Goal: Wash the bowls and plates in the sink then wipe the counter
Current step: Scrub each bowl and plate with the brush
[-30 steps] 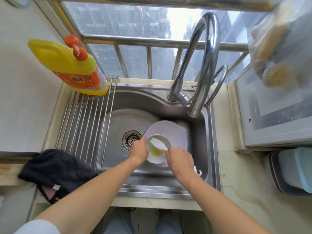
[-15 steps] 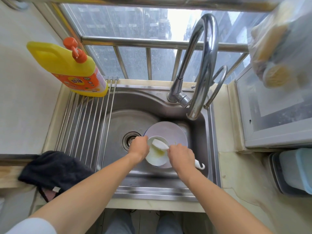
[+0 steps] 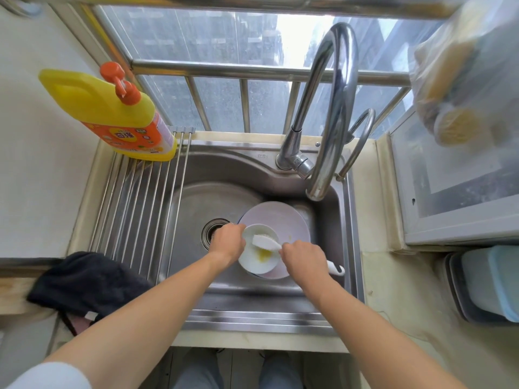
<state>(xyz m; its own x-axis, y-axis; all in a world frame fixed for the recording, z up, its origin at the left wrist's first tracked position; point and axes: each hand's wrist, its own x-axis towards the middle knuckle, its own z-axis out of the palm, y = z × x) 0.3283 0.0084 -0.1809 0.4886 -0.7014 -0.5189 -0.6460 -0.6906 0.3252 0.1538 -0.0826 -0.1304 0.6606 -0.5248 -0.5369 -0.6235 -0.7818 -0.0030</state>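
1. Small white ceramic bowl (image 3: 257,255), smeared yellow inside, sits over a round white plate (image 3: 283,220) in the steel sink (image 3: 224,169).
2. Left hand (image 3: 228,242) grips its rim.
3. Right hand (image 3: 303,258) grasps a white plastic brush (image 3: 265,241), bristles inside the bowl.

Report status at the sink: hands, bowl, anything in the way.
Left hand holds bowl rim. Right hand holds brush, head in bowl. Yellow residue inside. Plate underneath. Nothing blocking.

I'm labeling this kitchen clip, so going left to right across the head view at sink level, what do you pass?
Black cloth → drying rack → drain → left hand → bowl → right hand → counter → blue-lidded container.
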